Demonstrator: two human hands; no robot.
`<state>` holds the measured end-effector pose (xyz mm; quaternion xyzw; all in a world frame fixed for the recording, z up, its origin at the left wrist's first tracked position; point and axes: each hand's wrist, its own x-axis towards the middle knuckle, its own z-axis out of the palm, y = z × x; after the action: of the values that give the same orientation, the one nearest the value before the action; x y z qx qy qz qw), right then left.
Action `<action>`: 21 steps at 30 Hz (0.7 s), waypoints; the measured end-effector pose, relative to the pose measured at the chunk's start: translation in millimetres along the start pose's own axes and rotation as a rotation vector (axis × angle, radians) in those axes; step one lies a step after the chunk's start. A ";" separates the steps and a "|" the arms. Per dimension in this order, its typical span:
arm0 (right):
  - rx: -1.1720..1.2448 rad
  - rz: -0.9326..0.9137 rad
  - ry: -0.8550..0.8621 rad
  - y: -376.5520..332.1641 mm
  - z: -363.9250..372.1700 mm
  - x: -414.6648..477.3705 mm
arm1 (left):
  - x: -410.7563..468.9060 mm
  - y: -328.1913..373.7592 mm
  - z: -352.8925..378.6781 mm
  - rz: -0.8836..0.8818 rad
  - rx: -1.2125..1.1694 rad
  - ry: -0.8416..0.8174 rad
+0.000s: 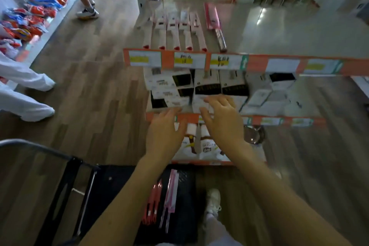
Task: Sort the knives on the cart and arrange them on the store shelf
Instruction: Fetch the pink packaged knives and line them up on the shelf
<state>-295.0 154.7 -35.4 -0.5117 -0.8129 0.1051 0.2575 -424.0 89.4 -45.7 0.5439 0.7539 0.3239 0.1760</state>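
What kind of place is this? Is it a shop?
Most likely a shop aisle. Orange price-label strips run along the shelf edges, packaged knives lie in a row on the top shelf, and a cart holds more packs.

Floor (89, 86): wood-grain planks, matt. Cart (65, 183), 7 o'clock: black metal frame, satin finish. Knife packs (171, 191), 6 o'clock: glossy plastic. Shelf labels (189, 60), 12 o'clock: paper. Pot (252, 134), 4 o'clock: polished metal.

Your left hand (165, 132) and right hand (221, 120) reach forward side by side, palms down, fingers loosely spread.
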 end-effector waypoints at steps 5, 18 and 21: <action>0.046 0.175 -0.277 11.6 17.1 -50.8 | -39.1 -44.0 27.9 -0.129 -0.041 -0.063; -0.045 0.201 -0.593 46.2 65.1 -144.3 | -142.3 -86.5 82.9 -0.522 -0.017 -0.130; -0.052 0.159 -0.656 50.2 79.2 -161.1 | -153.1 -94.2 100.6 -0.555 0.013 -0.155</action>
<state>-242.2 42.1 -174.3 -0.5190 -0.8123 0.2629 -0.0400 -375.3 -42.4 -196.3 0.3411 0.8602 0.2158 0.3115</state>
